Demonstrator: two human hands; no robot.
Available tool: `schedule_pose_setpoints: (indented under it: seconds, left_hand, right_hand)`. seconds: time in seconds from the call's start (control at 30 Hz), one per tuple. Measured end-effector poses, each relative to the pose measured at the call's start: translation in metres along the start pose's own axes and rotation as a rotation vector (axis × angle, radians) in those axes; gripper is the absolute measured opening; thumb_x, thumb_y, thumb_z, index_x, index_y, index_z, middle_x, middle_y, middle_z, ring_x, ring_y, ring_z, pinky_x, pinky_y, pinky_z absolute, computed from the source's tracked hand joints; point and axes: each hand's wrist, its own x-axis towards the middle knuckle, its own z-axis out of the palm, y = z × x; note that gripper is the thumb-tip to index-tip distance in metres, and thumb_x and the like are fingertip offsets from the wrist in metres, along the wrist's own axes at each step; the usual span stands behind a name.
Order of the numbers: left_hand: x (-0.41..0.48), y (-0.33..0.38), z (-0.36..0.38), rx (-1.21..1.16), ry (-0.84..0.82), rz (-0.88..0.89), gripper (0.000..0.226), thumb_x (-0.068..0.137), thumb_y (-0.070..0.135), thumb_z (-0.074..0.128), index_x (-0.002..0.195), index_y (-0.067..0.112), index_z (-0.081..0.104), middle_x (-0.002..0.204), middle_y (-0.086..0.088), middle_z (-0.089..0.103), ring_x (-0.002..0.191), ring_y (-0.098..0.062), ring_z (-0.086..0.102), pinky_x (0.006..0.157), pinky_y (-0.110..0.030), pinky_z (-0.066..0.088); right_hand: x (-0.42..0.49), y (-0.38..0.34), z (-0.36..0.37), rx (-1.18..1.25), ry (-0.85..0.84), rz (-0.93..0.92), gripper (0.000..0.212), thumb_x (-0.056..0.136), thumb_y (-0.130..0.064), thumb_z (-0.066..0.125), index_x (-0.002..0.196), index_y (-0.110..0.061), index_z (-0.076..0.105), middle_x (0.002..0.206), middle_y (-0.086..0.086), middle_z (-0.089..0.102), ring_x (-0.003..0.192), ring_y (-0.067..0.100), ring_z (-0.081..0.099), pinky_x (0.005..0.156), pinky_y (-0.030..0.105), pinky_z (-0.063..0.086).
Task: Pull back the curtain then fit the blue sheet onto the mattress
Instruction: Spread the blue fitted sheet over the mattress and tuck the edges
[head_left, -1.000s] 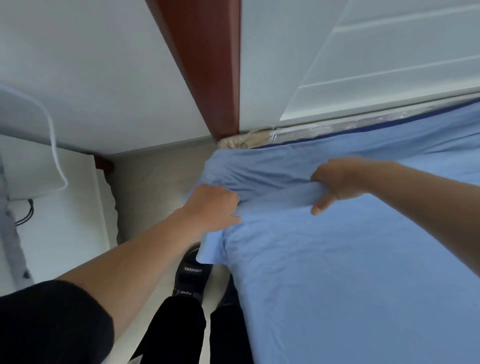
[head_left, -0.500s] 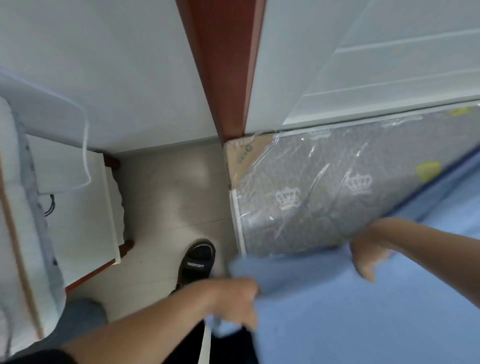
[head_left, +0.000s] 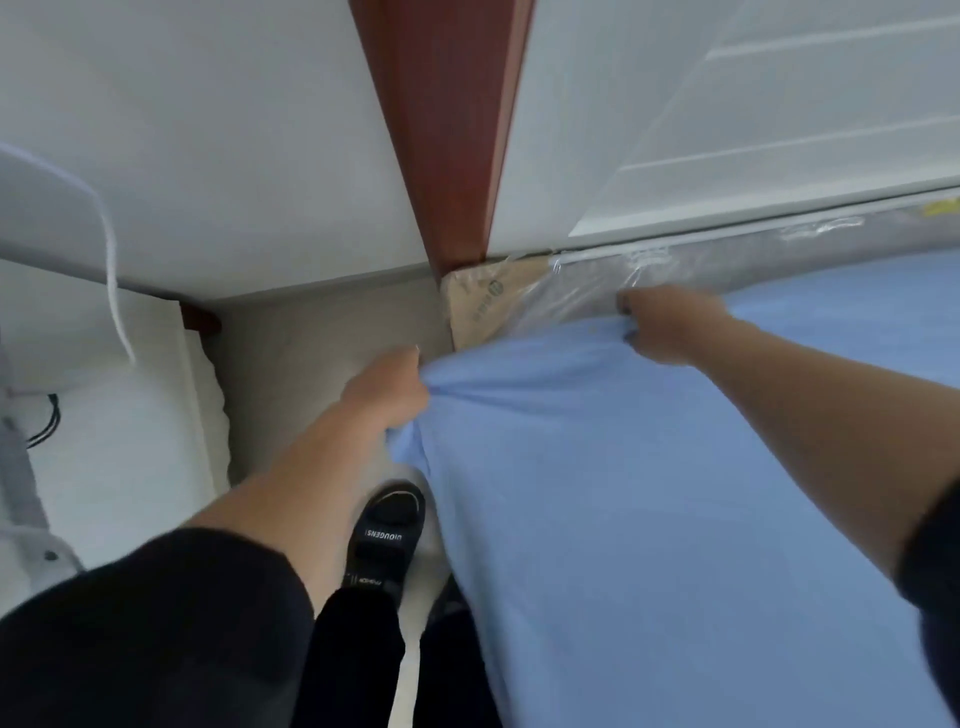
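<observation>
**Seating the sheet over the mattress corner**

Left hand (head_left: 387, 387): closed on a bunched fold of the blue sheet (head_left: 649, 493) at the bed's side edge, just short of the corner. Carry this fold outward past the cardboard corner guard (head_left: 480, 306), then down, so the hem drops below the mattress (head_left: 727, 262) edge.

Right hand (head_left: 662, 325): clenched on the sheet's top edge, resting on the mattress. Advance it towards the wall evenly with the left to prevent skew.

The sheet is plain light blue, lightly creased, covering most of the mattress. A plastic-wrapped strip along the wall and the corner remain bare.
</observation>
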Motion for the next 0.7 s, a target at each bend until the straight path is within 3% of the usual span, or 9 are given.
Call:
schedule_pose_setpoints:
  seconds: [0.1, 0.27, 0.33, 0.43, 0.57, 0.7]
  left_hand:
    - [0.020, -0.004, -0.011, 0.019, 0.127, 0.021, 0.041, 0.078, 0.011, 0.044, 0.116, 0.022, 0.057, 0.117, -0.009, 0.063, 0.099, -0.033, 0.062, 0.073, -0.034, 0.046]
    - [0.024, -0.008, -0.023, 0.013, 0.149, 0.023, 0.031, 0.081, 0.012, 0.044, 0.105, 0.013, 0.062, 0.105, -0.012, 0.065, 0.094, -0.035, 0.065, 0.070, -0.032, 0.046]
    - [0.024, -0.014, -0.024, -0.032, 0.248, 0.018, 0.020, 0.082, 0.013, 0.045, 0.092, 0.017, 0.061, 0.097, -0.012, 0.064, 0.095, -0.035, 0.065, 0.071, -0.033, 0.044]
    - [0.034, -0.012, -0.030, -0.016, 0.444, -0.022, 0.019, 0.087, 0.019, 0.045, 0.093, 0.016, 0.063, 0.102, -0.014, 0.068, 0.100, -0.038, 0.064, 0.072, -0.035, 0.043]
    - [0.049, 0.001, -0.042, -0.062, 0.308, -0.087, 0.015, 0.083, 0.018, 0.042, 0.081, 0.011, 0.055, 0.088, -0.016, 0.066, 0.087, -0.039, 0.065, 0.073, -0.037, 0.054]
    - [0.052, 0.011, -0.038, -0.099, 0.197, -0.201, 0.024, 0.086, 0.017, 0.045, 0.103, 0.010, 0.061, 0.113, -0.019, 0.064, 0.107, -0.040, 0.061, 0.095, -0.048, 0.051]
  right_hand:
    - [0.021, -0.011, 0.006, 0.021, 0.051, 0.049, 0.031, 0.087, -0.009, 0.048, 0.107, -0.031, 0.053, 0.110, 0.007, 0.063, 0.093, 0.033, 0.059, 0.076, 0.034, 0.036]
    - [0.028, -0.013, -0.002, -0.051, 0.024, -0.025, 0.021, 0.099, -0.024, 0.045, 0.112, -0.026, 0.062, 0.116, 0.006, 0.065, 0.111, 0.031, 0.059, 0.085, 0.038, 0.039]
    - [0.030, -0.010, -0.008, -0.103, 0.152, -0.085, 0.019, 0.099, -0.025, 0.045, 0.106, -0.026, 0.063, 0.113, 0.005, 0.067, 0.111, 0.030, 0.060, 0.091, 0.040, 0.040]
    - [0.042, -0.002, -0.016, -0.159, 0.350, -0.088, 0.019, 0.098, -0.026, 0.047, 0.105, -0.025, 0.066, 0.105, 0.004, 0.069, 0.110, 0.030, 0.056, 0.089, 0.042, 0.037]
    - [0.061, -0.012, -0.015, -0.104, 0.372, 0.045, 0.026, 0.098, -0.032, 0.048, 0.110, -0.023, 0.069, 0.109, 0.007, 0.065, 0.111, 0.033, 0.048, 0.090, 0.042, 0.035]
    - [0.056, -0.022, 0.002, 0.015, 0.498, 0.147, 0.027, 0.094, -0.032, 0.054, 0.113, -0.018, 0.067, 0.113, 0.010, 0.058, 0.114, 0.035, 0.044, 0.091, 0.044, 0.036]
